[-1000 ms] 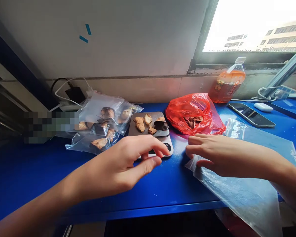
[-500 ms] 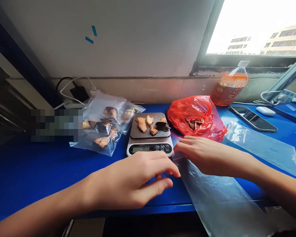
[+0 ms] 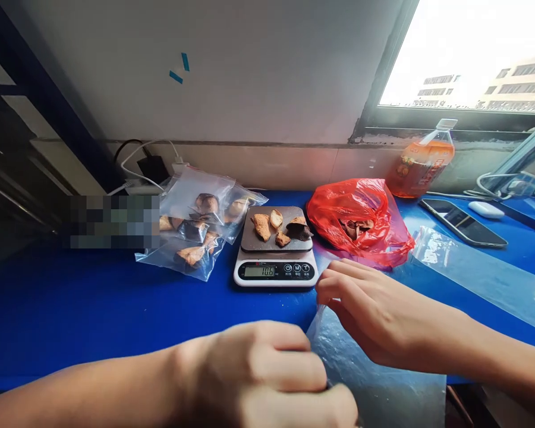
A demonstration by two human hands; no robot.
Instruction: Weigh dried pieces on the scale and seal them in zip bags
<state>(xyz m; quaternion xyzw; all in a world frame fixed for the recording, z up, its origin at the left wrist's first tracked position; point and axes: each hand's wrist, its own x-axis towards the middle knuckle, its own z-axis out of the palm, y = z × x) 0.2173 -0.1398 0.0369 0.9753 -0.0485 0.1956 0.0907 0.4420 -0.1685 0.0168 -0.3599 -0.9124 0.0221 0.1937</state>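
Observation:
My right hand [image 3: 365, 303] pinches the upper edge of a clear plastic bag [image 3: 392, 386] at the table's front edge. My left hand [image 3: 280, 374], closed and slightly blurred, grips the bag's left side low in the view; its fingertips are hidden. Behind my hands stands a small white digital scale [image 3: 274, 257], its display reading about 10.6. Several dried brown pieces [image 3: 262, 226], like dried mushroom, lie on its grey plate. Right of the scale sits a red plastic bag [image 3: 339, 199], open at the top, with darker dried pieces [image 3: 354, 227] inside.
Filled clear zip bags [image 3: 196, 238] lie left of the scale on the blue table [image 3: 93, 309]. At the right are another clear zip bag [image 3: 485, 273], a phone [image 3: 463, 223], a white earbud case [image 3: 485, 209] and an orange drink bottle [image 3: 423, 163].
My left hand has moved down towards me and closed at the clear bag's side. My right hand has come slightly lower, still holding the bag. The view has shifted a little.

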